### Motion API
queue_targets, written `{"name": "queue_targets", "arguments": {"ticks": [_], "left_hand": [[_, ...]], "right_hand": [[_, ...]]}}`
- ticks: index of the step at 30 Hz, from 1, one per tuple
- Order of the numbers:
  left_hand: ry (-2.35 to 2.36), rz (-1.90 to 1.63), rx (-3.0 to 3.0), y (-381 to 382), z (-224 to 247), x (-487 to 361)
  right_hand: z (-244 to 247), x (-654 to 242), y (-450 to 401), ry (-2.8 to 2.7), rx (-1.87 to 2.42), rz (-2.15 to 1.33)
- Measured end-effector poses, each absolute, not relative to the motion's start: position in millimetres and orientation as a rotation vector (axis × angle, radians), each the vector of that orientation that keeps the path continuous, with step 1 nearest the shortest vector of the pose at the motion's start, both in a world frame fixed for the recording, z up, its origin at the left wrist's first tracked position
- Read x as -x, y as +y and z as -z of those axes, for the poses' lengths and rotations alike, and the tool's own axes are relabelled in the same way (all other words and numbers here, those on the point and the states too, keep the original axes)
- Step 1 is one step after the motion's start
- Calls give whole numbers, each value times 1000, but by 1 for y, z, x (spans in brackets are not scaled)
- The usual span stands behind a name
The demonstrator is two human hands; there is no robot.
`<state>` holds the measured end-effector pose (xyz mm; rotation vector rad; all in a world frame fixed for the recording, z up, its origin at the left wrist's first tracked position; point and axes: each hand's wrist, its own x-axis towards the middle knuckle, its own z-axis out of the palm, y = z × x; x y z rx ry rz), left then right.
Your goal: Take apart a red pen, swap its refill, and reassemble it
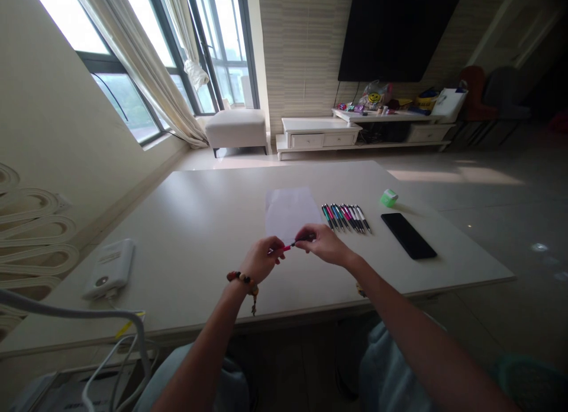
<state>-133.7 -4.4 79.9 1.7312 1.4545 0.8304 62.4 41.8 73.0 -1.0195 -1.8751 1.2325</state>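
A white rounded power bank [109,269] is lying at the left of the pale tabletop [190,211]. The left hand [261,259], wearing a beaded bracelet [243,278], and the right hand [325,245] are working close together, both pinching a slim red-and-black pen [288,246] at the near edge of a white paper sheet [288,213]. Only this pen is in hand; a row of slim multicoloured pens [346,218] is lying untouched further right, near a small green plastic object [389,198] and a black smartphone [408,235].

From left hand [261,259] and right hand [326,245]: 2–3 o'clock obstructed by pen row [346,218], black phone [408,235]; 9 o'clock passable across tabletop [190,222] to white power bank [109,269].
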Motion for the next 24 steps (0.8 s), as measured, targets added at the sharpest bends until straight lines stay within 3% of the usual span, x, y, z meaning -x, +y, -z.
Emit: {"name": "queue_targets", "arguments": {"ticks": [11,24], "left_hand": [[1041,-929,-1351,-8,-72,112],[1025,-1092,-1199,-28,-40,85]], "right_hand": [[-87,-69,41,-1681,907,-1358],[-93,-71,43,-1376,870,-1343]]}}
